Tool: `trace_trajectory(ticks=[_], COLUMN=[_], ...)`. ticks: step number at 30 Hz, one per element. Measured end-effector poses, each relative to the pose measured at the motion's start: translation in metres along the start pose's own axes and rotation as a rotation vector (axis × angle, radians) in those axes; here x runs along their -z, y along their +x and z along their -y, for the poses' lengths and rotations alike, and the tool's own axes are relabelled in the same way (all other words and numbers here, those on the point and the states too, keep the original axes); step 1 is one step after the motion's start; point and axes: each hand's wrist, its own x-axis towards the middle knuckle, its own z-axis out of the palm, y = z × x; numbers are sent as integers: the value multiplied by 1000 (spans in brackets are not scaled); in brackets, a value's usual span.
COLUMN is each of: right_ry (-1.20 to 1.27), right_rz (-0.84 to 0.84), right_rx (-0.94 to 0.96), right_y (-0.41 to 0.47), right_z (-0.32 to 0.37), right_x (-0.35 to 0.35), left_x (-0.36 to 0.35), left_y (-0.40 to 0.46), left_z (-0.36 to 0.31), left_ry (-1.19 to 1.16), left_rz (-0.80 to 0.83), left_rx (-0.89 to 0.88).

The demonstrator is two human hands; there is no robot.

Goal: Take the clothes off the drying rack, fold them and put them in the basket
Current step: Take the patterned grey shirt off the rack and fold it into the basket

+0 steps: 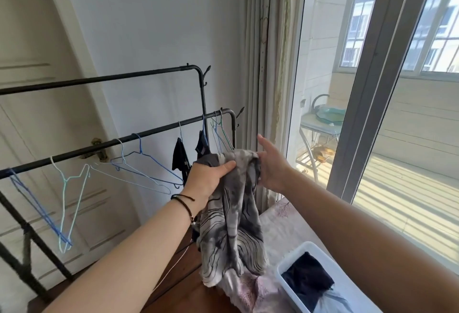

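Observation:
My left hand is clenched on the top of a grey patterned garment, which hangs down in front of the black drying rack. On the garment's right edge rests my right hand, fingers partly spread, thumb side against the cloth. Two dark garments hang on hangers on the rack's front bar, just behind my left hand. A white basket sits at the lower right with dark folded clothing inside.
Several empty wire hangers hang along the front bar. A bed with a pale floral cover lies below the garment. A curtain and a sliding glass door stand on the right.

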Motion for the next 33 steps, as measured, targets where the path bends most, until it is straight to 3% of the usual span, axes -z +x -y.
trace_trajectory(ticks=[3,10,12,16,18,20,23,29,30,33], right_ry=[-459,-649,-578,53,134,96,-165,-438,-468,-513], right_rz=[79,-124,-148,-142,-99,-13,126,-64,-76,-124], right_rx=[82,258,228,130,91,61,131,282,316,405], right_y=[-8,7,10,4,2,-4,-13,-8,-7,-13], right_z=[-6,-13,-13,-4,-3,-5,0,3,2,6], right_x=[-16,-4,5,22,27,24,26,34,35,38], left_x=[-5,11,20,32,34,31,31,50,48,46], left_y=[0,2,3,1,1,0,5,20,16,5], left_z=[0,1,3,-1,-1,-3,-1,8,4,-8], left_ry=[44,-145,-117,-102,-91,-35,115,721,714,371], left_rz=[69,211,216,119,102,86,36,-306,-267,-47], left_rx=[15,182,139,76,63,41,3,-39,-67,-105])
